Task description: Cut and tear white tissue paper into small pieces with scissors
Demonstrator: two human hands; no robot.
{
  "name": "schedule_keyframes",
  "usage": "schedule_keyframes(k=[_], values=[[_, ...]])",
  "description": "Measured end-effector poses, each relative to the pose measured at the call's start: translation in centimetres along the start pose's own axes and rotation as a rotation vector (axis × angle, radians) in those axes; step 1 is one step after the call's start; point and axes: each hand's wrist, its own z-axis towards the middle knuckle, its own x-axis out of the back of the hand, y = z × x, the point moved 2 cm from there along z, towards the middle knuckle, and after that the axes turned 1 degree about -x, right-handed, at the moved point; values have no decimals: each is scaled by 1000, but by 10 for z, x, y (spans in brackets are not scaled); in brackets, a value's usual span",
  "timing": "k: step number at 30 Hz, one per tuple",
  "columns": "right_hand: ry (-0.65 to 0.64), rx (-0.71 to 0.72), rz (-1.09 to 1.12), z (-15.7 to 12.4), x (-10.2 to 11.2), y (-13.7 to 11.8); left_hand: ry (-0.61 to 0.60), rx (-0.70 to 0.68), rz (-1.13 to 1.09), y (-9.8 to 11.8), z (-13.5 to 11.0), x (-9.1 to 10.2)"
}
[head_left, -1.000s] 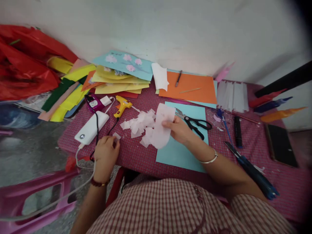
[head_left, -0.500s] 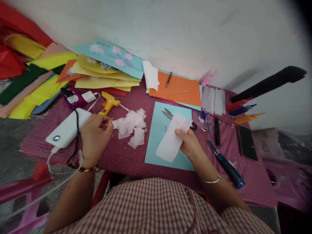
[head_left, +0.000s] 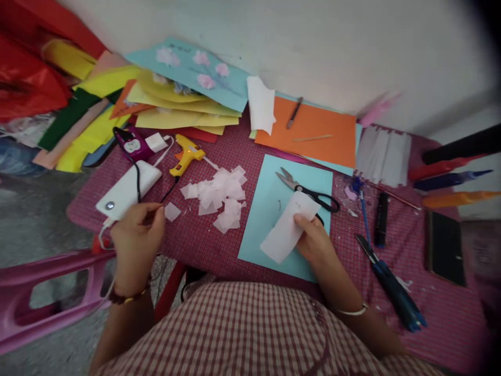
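Slantwise, paper (head_left: 285, 232) in right hand (head_left: 314, 241).

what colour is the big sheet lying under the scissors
Light blue; the sheet shows in the head view.

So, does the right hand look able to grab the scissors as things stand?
Probably not straight away: the right hand holds a white paper strip, which covers part of the scissors in this view. They lie close by, though, and one black handle shows clear of it.
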Motion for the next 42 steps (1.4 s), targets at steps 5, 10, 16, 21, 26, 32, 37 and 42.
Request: schedule_keyframes(k=[5, 10, 16, 21, 26, 32, 37, 42], values=[[-49, 59, -115, 0, 0, 5, -145, -143, 128, -21, -20, -22], [-45, 76, -164, 0, 0, 4, -134, -184, 259, -27, -10, -37], [-37, 129, -139, 9, -2, -3, -121, -262, 221, -40, 3, -33], [-99, 109, -153, 10, 0, -5, -25, -105, -37, -38, 14, -17], [-120, 124, -49, 10, 0, -2, 56, -126, -159, 1, 25, -11], [-147, 98, 122, 14, -2, -1, -46, -358, -127, 75, 32, -41], [-199, 119, 228, -1, -9, -12, -406, -235, -761, 124, -12, -73], [-236, 176, 269, -12, -14, -17, -863, 272, -1183, 148, -56, -98]])
